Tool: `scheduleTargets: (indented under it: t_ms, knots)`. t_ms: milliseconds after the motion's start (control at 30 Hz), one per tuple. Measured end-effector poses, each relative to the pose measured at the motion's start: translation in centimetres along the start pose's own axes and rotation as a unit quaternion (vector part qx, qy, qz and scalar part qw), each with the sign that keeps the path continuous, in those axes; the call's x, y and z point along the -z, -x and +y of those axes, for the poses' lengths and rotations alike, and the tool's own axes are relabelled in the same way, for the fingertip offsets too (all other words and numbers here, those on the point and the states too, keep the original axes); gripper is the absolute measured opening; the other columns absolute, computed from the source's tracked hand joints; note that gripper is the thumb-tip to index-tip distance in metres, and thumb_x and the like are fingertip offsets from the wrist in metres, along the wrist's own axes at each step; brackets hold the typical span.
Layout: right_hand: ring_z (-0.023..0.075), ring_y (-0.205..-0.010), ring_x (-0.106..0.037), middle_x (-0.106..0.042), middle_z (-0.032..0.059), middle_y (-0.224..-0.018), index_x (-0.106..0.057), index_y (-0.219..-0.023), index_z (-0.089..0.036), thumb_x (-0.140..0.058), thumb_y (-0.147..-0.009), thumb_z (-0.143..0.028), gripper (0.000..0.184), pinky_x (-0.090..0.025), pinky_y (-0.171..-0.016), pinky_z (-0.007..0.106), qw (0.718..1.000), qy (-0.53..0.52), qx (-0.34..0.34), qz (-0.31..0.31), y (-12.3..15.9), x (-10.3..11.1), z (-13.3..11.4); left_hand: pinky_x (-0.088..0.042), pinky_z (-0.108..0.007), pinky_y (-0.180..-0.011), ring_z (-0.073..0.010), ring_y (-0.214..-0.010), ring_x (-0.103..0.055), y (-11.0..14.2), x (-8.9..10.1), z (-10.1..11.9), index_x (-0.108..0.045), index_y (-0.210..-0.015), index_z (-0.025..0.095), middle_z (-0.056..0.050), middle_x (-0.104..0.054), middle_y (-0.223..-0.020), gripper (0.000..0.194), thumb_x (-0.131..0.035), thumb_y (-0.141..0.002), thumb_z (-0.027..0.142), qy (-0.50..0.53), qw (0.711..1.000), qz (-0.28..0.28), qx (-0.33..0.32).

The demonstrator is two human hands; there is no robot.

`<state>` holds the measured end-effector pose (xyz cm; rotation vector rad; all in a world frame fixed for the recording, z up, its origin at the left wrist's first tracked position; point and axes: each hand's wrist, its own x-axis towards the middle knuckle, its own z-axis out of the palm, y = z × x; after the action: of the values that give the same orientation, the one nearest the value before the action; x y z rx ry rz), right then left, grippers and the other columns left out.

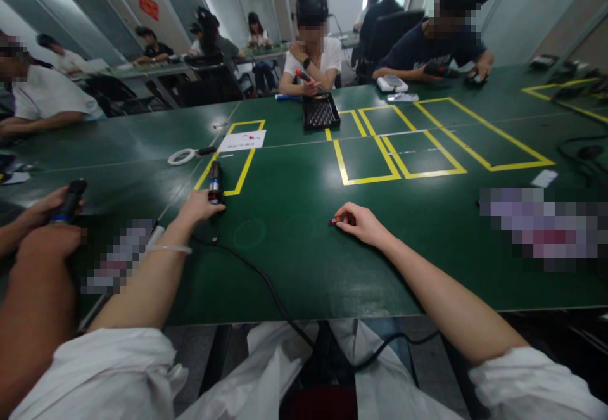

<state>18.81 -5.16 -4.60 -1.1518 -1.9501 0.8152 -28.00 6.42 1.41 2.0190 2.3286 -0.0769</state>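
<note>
My left hand (pixel 198 208) is closed around the near end of a black flashlight (pixel 216 176) with a blue band, which stands at the edge of a yellow-taped box. Further right, my right hand (pixel 361 222) pinches a small dark piece (pixel 337 220) with red on it, just above the green table (pixel 294 268). The fingers partly cover this piece, so its kind cannot be made out.
A white card (pixel 242 140) and a coiled white cable (pixel 182 156) lie beyond my left hand. A black cable (pixel 266 277) crosses the table edge. At left, a co-worker's hands hold a similar flashlight (pixel 71 201). Across sits a black tray (pixel 322 113).
</note>
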Motion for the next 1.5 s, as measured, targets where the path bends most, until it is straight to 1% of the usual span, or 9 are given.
scheduleTargets:
  t_ms: [100,200,333,567,767,900,1033,1333,1500]
  knots:
    - [0.0114,-0.063,-0.051,-0.061,0.0001,-0.077,-0.063,-0.095,-0.017,-0.063,-0.084,-0.023,0.013,-0.041,-0.063,0.025,1.000,-0.002,-0.001,0.000,0.0,0.0,-0.2,-0.051,-0.040,-0.082,-0.0337,-0.105,-0.060,1.7,-0.3,2.3,-0.056,-0.129,0.013,-0.020,-0.054,-0.127,0.064,-0.065,-0.079,0.053,-0.026,0.999,0.020,0.011]
    - [0.0118,-0.064,-0.052,-0.061,0.0005,-0.078,-0.063,-0.099,-0.017,-0.063,-0.084,-0.023,0.017,-0.042,-0.063,0.025,1.000,-0.003,-0.001,0.005,0.0,0.0,-0.3,-0.052,-0.044,-0.081,-0.0359,-0.104,-0.061,4.0,-0.5,5.6,-0.056,-0.126,0.015,-0.019,-0.054,-0.123,0.062,-0.063,-0.078,0.054,-0.017,0.999,0.034,-0.010]
    - [0.0116,-0.063,-0.052,-0.062,0.0010,-0.079,-0.064,-0.099,-0.017,-0.063,-0.083,-0.023,0.017,-0.042,-0.063,0.025,1.000,-0.003,0.002,0.011,0.0,0.0,-0.4,-0.053,-0.045,-0.083,-0.0356,-0.108,-0.058,6.9,-1.0,10.3,-0.056,-0.123,0.015,-0.017,-0.054,-0.117,0.061,-0.063,-0.077,0.054,-0.001,0.996,0.061,-0.068]
    - [0.0115,-0.064,-0.053,-0.061,0.0008,-0.079,-0.063,-0.097,-0.017,-0.063,-0.084,-0.021,0.014,-0.042,-0.063,0.025,1.000,0.002,0.007,0.008,-0.1,0.1,-0.3,-0.053,-0.040,-0.084,-0.0322,-0.110,-0.055,11.4,-1.9,17.9,-0.050,-0.132,0.017,-0.015,-0.053,-0.121,0.063,-0.062,-0.079,0.050,0.036,0.980,0.076,-0.180]
    - [0.0129,-0.070,-0.056,-0.060,0.0020,-0.086,-0.062,-0.096,-0.018,-0.063,-0.083,-0.021,0.013,-0.043,-0.066,0.025,0.999,0.016,0.020,0.035,-0.1,0.2,0.1,-0.051,-0.038,-0.082,-0.0307,-0.107,-0.056,13.9,-2.5,22.8,-0.047,-0.134,0.016,-0.015,-0.054,-0.119,0.066,-0.064,-0.080,0.050,0.055,0.962,0.074,-0.257]
    - [0.0132,-0.069,-0.054,-0.060,0.0012,-0.083,-0.061,-0.096,-0.018,-0.062,-0.082,-0.020,0.014,-0.043,-0.065,0.026,0.999,0.015,0.012,0.051,-0.2,0.2,0.2,-0.050,-0.038,-0.083,-0.0303,-0.108,-0.055,15.1,-2.6,24.7,-0.045,-0.135,0.018,-0.014,-0.054,-0.119,0.066,-0.064,-0.080,0.049,0.067,0.954,0.067,-0.284]
    - [0.0130,-0.066,-0.053,-0.059,0.0000,-0.081,-0.059,-0.097,-0.019,-0.062,-0.082,-0.018,0.016,-0.043,-0.065,0.026,0.999,0.003,0.011,0.044,-0.2,0.1,0.2,-0.051,-0.038,-0.082,-0.0302,-0.108,-0.055,16.0,-2.5,25.5,-0.045,-0.134,0.019,-0.014,-0.054,-0.118,0.065,-0.064,-0.080,0.048,0.081,0.946,0.061,-0.308]
    - [0.0148,-0.075,-0.055,-0.058,0.0036,-0.090,-0.067,-0.092,-0.020,-0.064,-0.086,-0.021,0.007,-0.044,-0.071,0.028,0.997,0.046,0.051,0.021,-0.1,0.5,-0.1,-0.051,-0.039,-0.083,-0.0299,-0.107,-0.055,16.4,-2.6,25.7,-0.045,-0.133,0.019,-0.013,-0.054,-0.117,0.062,-0.063,-0.081,0.047,0.084,0.944,0.059,-0.312]
    - [0.0139,-0.068,-0.054,-0.057,0.0027,-0.082,-0.070,-0.092,-0.019,-0.064,-0.087,-0.024,0.010,-0.044,-0.067,0.027,0.999,0.035,0.037,0.017,-0.1,0.5,-0.1,-0.050,-0.039,-0.082,-0.0303,-0.106,-0.055,16.5,-2.5,25.8,-0.046,-0.132,0.018,-0.015,-0.054,-0.117,0.061,-0.062,-0.081,0.046,0.078,0.946,0.061,-0.310]
